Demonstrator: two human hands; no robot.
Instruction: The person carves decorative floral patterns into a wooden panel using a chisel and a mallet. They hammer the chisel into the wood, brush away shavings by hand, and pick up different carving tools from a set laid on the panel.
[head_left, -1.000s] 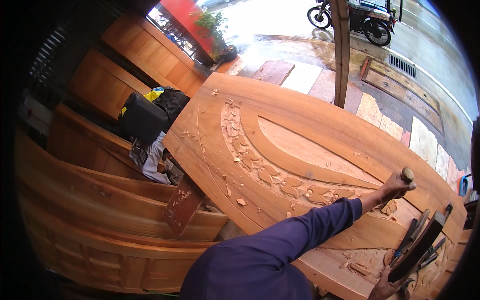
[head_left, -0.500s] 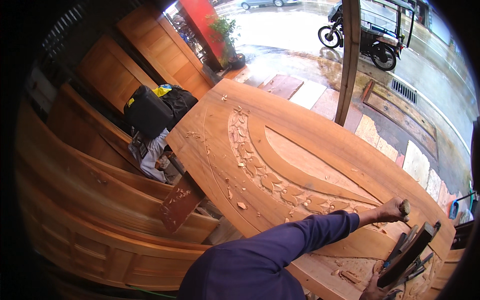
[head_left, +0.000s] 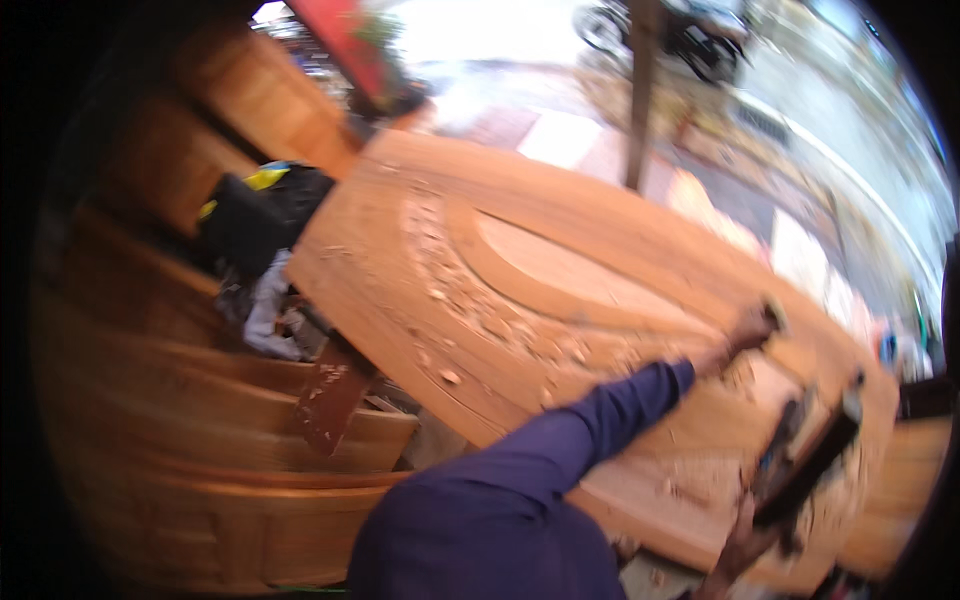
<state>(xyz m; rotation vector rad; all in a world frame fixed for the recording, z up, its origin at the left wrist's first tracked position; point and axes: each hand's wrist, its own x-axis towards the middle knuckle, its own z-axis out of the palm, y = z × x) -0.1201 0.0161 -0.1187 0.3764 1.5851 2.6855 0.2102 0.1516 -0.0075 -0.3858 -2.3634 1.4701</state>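
Observation:
A large carved wooden door panel (head_left: 590, 230) lies flat before me, with a curved band of leaf carving (head_left: 470, 300) and loose shavings on it. My left hand (head_left: 742, 334), at the end of a dark blue sleeve, is closed over the panel's right part. Out of the fist sticks the rounded end of a wooden tool handle (head_left: 773, 315); the rest of the tool is hidden. Lower right, my right hand (head_left: 742, 535) is closed around the near end of a thick dark wooden bar (head_left: 818, 458). Several blurred slim hand tools (head_left: 783, 435) lie beside the bar.
More wooden door panels (head_left: 330, 525) lean at the left. A black case (head_left: 245, 225) and a grey cloth (head_left: 268, 305) sit past the panel's left edge. A wooden post (head_left: 642, 100) rises behind it. A parked motorcycle (head_left: 700, 45) stands on the wet street.
The view has swung and blurred, so the panel and street appear shifted left and up. Both hands appear higher in the picture; each keeps its hold.

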